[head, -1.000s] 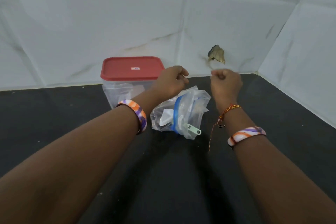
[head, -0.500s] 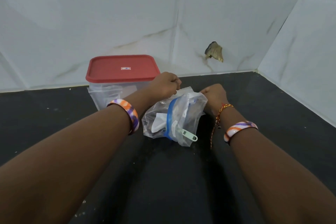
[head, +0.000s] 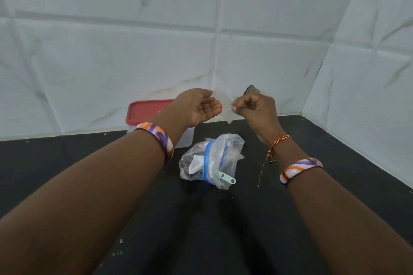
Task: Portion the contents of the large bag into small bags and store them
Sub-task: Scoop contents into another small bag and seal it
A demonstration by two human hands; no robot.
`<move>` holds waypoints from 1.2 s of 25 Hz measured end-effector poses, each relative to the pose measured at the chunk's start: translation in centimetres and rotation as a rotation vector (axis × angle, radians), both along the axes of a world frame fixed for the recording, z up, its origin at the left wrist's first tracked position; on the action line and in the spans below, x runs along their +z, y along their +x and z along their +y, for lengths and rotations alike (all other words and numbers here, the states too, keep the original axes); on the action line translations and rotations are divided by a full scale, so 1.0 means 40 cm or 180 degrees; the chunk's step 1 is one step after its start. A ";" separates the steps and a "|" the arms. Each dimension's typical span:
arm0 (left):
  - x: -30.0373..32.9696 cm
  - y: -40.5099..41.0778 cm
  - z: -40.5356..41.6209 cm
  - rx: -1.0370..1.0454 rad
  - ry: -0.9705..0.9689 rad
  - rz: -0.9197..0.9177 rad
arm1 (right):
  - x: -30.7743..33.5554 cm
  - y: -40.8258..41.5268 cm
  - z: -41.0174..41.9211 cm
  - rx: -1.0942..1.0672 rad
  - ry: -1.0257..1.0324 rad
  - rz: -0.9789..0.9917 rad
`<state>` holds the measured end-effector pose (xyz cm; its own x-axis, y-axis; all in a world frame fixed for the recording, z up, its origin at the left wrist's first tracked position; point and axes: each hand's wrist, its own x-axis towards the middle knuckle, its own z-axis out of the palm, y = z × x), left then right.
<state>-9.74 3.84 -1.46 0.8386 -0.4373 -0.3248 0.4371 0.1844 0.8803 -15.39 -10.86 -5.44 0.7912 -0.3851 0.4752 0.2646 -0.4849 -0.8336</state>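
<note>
Tabletop: black, speckled; lies beneath both raised hands and carries the items listed below.

Container: clear plastic, red lid; stands behind the left wrist, lid on, against the white tiled wall.

Large bag: clear, crumpled, blue zip band and a pale slider tab; rests on the tabletop below and between the two hands, touched by neither. Half a second ago both hands were down at its top edge; they have since lifted clear.

Small bag: thin, transparent, hard to make out against the wall; hangs between the two hands, its lower corner just under the right hand's fingertips. New to the hands since the earlier view.

Left hand: palm up, fingers relaxed and spread, just beside the small bag's edge; whether it touches the film cannot be told.

Right hand: fingers curled, pinching the small bag at its upper edge.

Assessment: a small bag appears to have been drawn out and raised for opening; portioning looks to be at an early stage, storing not yet begun.
</note>
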 end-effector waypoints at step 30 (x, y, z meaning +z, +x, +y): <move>0.066 -0.172 0.118 -0.0626 0.1568 -0.3023 | 0.149 -0.191 0.125 -0.0451 0.0783 0.0738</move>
